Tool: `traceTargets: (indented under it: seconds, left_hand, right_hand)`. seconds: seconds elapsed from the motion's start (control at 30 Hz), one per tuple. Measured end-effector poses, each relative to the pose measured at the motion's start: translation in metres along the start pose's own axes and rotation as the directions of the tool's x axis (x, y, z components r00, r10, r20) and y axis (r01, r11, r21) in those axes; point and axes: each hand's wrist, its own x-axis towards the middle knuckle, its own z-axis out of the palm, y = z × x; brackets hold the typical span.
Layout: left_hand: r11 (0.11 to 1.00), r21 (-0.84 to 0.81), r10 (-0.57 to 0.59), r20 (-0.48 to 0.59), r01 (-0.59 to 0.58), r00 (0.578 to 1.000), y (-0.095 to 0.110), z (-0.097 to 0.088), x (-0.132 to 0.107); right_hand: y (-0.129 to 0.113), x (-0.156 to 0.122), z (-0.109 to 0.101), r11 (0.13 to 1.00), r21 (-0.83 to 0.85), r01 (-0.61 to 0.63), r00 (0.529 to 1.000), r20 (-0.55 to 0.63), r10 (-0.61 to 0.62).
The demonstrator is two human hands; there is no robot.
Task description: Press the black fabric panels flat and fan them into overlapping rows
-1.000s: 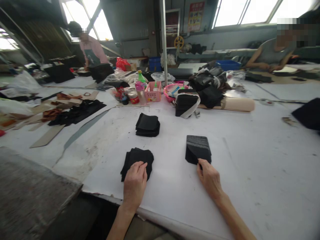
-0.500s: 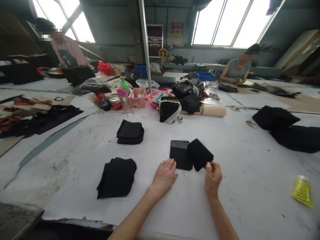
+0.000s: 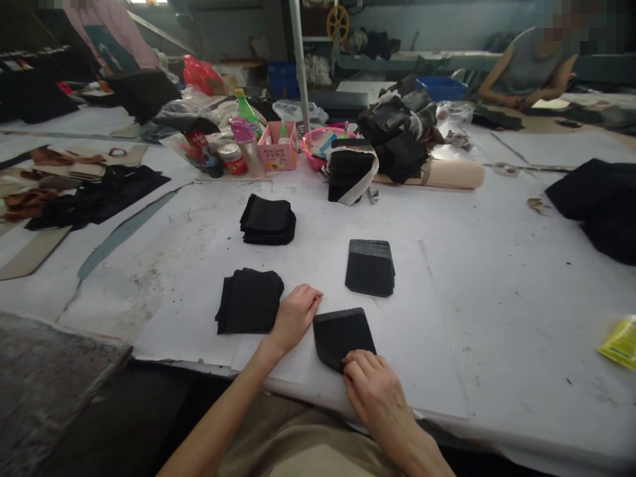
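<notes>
1. Half a second before, held the black piece (image 3: 342, 334) over the right stack (image 3: 370, 268). By this moment, had brought it down and in, close to the near edge of the worktop (image 3: 497, 318).
2. Pinched the piece by its near edge, toward the right corner, with the right hand (image 3: 375, 384). Bent the fingers over it, with the thumb mostly out of sight.
3. Took the left hand (image 3: 297, 317) off the stack and put it just beside the far left corner of the piece. Pressed those fingertips together. Could not tell if touching the piece, or if pinching anything small.
4. Showed a thin grey strip along the far side of the piece, not seen half a second before. Could not tell if one layer or more.
5. Left the right stack alone, just past the piece, grey at its far end and black at the front.
6. Left both other piles in place: the near pile (image 3: 251, 301), just beside the left hand, and the far pile (image 3: 268, 222), past it.
7. Seemed, for the work, to have one piece parted from its stack and set between both hands, close to the lap (image 3: 298, 444).
</notes>
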Motion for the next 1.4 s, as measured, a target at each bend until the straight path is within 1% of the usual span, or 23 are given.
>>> traceTargets:
  seconds: [0.07,0.13,0.2,0.27,0.37,0.47,0.53,0.63,0.73,0.93,1.07,1.13,1.23,1.4]
  left_hand:
    - [0.999,0.039,0.002,0.070,-0.004,0.998,0.005,-0.008,-0.024]
    - [0.998,0.064,0.018,0.116,-0.026,0.993,0.010,-0.009,-0.044]
    - [0.995,0.093,0.035,0.120,-0.047,0.992,0.013,-0.007,-0.058]
    - [0.990,0.124,0.050,0.105,-0.063,0.993,0.014,-0.004,-0.064]
    - [0.984,0.158,0.070,0.092,-0.084,0.993,0.014,-0.003,-0.062]
    - [0.981,0.162,0.086,0.104,-0.102,0.991,0.014,-0.005,-0.058]
    - [0.984,0.139,0.091,0.116,-0.107,0.989,0.014,-0.008,-0.056]
    - [0.991,0.095,0.080,0.133,-0.093,0.988,0.012,-0.009,-0.053]
    - [0.992,0.099,0.061,0.127,-0.074,0.990,0.011,-0.006,-0.047]
    - [0.975,0.181,0.106,0.139,-0.130,0.985,0.011,0.005,-0.033]
    - [0.978,0.151,0.123,0.134,-0.142,0.983,0.011,0.006,-0.031]
    - [0.976,0.153,0.133,0.125,-0.151,0.983,0.010,0.005,-0.032]
    - [0.963,0.186,0.170,0.136,-0.194,0.976,0.009,0.005,-0.034]
    - [0.929,0.219,0.262,0.187,-0.300,0.947,0.006,0.004,-0.036]
  right_hand:
    - [-0.009,-0.003,0.008,1.000,0.029,0.002,1.000,0.001,-0.002]
    - [-0.013,-0.004,0.009,0.999,0.042,-0.004,1.000,0.000,0.004]
    - [-0.012,-0.002,0.007,0.998,0.058,-0.006,1.000,0.025,0.004]
    - [-0.006,0.004,0.003,0.997,0.080,-0.019,0.999,0.037,0.016]
    - [0.012,0.021,-0.001,0.995,0.056,-0.077,0.997,-0.029,0.078]
    - [0.033,0.045,0.001,0.992,-0.060,-0.110,0.990,-0.100,0.103]
    - [0.043,0.057,0.005,0.985,-0.130,-0.113,0.989,-0.106,0.099]
    - [0.049,0.065,0.010,0.978,-0.177,-0.107,0.992,-0.085,0.093]
    - [0.049,0.067,0.010,0.980,-0.170,-0.098,0.994,-0.056,0.090]
    - [0.050,0.069,0.006,0.993,-0.100,-0.062,0.998,-0.027,0.060]
    - [0.055,0.067,0.006,0.998,-0.032,-0.057,0.998,-0.036,0.056]
    - [0.058,0.064,0.008,1.000,-0.004,-0.031,0.999,-0.041,0.031]
    - [0.062,0.060,0.011,0.999,0.023,0.038,0.998,-0.047,-0.037]
    - [0.068,0.055,0.013,0.992,0.056,0.113,0.991,-0.077,-0.109]
